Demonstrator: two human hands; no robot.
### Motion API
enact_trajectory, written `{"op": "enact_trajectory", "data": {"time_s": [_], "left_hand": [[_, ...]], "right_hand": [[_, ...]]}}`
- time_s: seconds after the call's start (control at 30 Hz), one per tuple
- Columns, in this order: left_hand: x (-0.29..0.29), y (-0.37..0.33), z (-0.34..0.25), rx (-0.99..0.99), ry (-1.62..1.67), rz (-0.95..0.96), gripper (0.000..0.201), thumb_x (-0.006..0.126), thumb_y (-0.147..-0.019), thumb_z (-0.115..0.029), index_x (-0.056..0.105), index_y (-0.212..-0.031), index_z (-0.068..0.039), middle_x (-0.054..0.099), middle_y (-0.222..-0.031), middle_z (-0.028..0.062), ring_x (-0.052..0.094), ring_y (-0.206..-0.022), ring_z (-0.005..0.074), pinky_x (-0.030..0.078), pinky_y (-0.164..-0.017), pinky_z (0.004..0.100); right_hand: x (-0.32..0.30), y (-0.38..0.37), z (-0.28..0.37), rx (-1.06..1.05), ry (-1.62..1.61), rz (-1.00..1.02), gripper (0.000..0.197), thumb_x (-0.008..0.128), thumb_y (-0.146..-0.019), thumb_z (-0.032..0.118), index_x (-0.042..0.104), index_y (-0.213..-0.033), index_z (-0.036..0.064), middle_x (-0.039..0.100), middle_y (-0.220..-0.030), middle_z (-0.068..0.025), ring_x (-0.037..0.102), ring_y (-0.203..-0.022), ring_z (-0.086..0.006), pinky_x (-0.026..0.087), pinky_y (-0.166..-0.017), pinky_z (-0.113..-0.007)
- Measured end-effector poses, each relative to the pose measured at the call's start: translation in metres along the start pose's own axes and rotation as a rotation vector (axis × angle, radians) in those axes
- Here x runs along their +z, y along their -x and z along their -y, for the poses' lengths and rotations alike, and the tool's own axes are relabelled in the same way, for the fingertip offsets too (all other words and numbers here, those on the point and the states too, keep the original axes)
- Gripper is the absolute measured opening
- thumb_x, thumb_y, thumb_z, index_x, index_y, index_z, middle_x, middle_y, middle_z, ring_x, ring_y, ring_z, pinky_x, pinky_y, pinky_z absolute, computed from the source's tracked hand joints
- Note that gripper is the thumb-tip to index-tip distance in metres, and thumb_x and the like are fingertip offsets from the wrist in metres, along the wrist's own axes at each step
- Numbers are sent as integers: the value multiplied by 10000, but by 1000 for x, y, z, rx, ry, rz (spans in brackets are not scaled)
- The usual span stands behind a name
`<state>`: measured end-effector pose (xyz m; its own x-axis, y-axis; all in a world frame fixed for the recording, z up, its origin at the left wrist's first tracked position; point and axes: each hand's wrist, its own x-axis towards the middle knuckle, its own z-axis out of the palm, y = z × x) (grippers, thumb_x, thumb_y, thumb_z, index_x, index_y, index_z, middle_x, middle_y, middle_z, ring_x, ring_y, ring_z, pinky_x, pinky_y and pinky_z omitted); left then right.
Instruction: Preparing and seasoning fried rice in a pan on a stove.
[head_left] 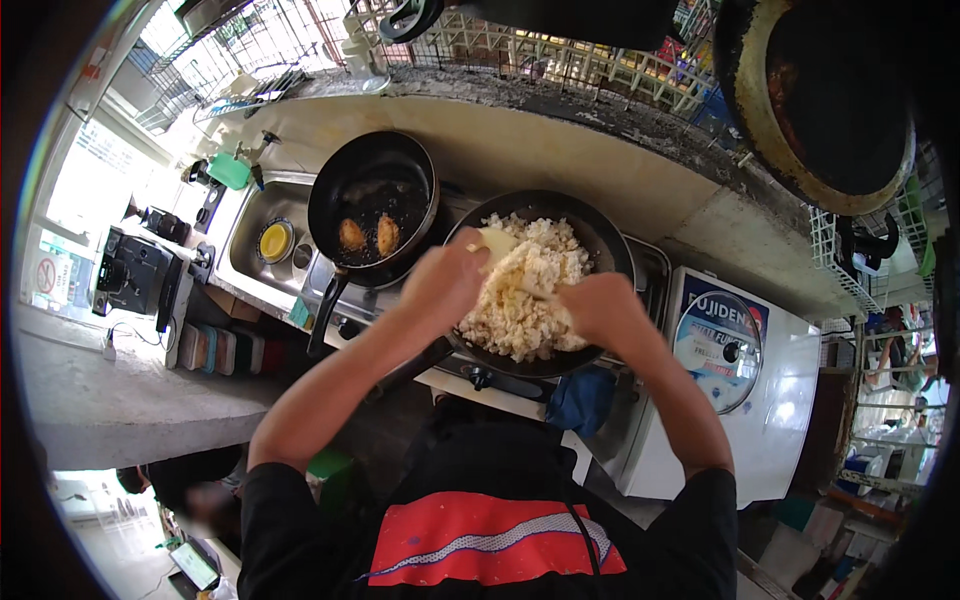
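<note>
A wide black pan [617,250] on the stove holds a heap of whitish rice [530,330]. Over its left side, my left hand [445,278] is closed around a pale yellow, flat-ended utensil [498,246] that rests against the rice. My right hand [606,312] is closed at the right edge of the heap. Something pale runs from its fingers into the rice, but its kind is hidden. To the left, a deep black frying pan [345,200] holds two browned fried pieces [387,234] in oil, its handle pointing toward me.
A steel sink [248,238] with a yellow bowl [274,241] lies left of the frying pan. At right, a glass lid [718,352] lies on a white appliance [785,375]. A large pan [738,90] hangs upper right. Behind me at lower left is another person [195,485].
</note>
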<state>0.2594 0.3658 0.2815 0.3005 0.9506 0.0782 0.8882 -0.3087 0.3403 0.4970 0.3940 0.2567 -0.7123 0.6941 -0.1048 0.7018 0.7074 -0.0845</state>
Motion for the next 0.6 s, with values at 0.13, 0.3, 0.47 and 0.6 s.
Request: {"op": "enact_trajectory", "data": {"time_s": [0.13,0.3,0.47,0.6], "left_hand": [[-12,8,40,-81,-141,30,142,651,-746,-101,663,-851,-5,589,-915,194,630,-783,351,517,-732,416],[13,-22,26,-100,-164,294,131,632,-675,-45,673,-787,11,656,-846,216,661,-816,359,541,-725,407],[55,-35,49,-50,-14,234,136,614,-651,-88,653,-724,20,636,-729,236,632,-694,398,513,-682,467],[86,-28,77,-94,173,69,157,662,-631,-143,633,-667,7,629,-710,204,627,-715,388,502,-662,454]], "right_hand": [[-56,16,-17,202,58,2,156,575,-720,155,710,-776,100,666,-715,-122,666,-703,-290,525,-629,-381],[-29,-5,-42,390,51,275,236,571,-685,162,703,-794,0,668,-797,-215,668,-775,-340,528,-689,-417],[10,-31,-51,511,-261,341,247,552,-671,149,679,-752,-48,644,-797,-266,651,-813,-387,516,-720,-439],[45,-29,-57,468,-477,195,244,526,-696,162,655,-685,-45,618,-741,-273,627,-756,-414,502,-697,-445]]}}
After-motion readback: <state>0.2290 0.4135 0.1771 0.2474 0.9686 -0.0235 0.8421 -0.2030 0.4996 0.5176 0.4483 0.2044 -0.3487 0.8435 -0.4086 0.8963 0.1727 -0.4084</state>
